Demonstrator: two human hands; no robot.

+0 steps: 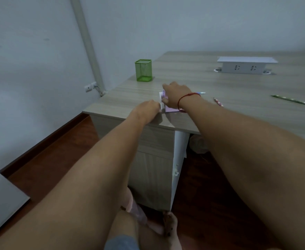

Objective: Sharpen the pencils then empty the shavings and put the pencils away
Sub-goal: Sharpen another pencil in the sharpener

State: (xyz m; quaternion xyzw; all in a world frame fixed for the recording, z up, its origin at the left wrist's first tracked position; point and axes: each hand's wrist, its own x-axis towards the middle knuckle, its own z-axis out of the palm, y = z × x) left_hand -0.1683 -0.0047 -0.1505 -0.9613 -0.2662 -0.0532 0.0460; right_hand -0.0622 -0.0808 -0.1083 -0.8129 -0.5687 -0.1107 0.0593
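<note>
Both my forearms reach from close under the camera to the desk (193, 82) corner. My left hand (149, 110) pinches the white end of the one pink sharpener (163, 102); my right hand (175, 96) is cupped over its top, thumb against its side. Three pencils lie to the right: a blue-tipped pencil (202, 93) behind my wrist, a red pencil (218, 102) near it, and a green pencil (290, 99) well apart. One green mesh cup (143, 70) stands beyond.

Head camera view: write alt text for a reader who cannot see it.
The left hand and right hand grip a small pink-and-white sharpener at a wooden desk's near corner. A green mesh pencil cup stands behind it; loose pencils lie to the right.
</note>
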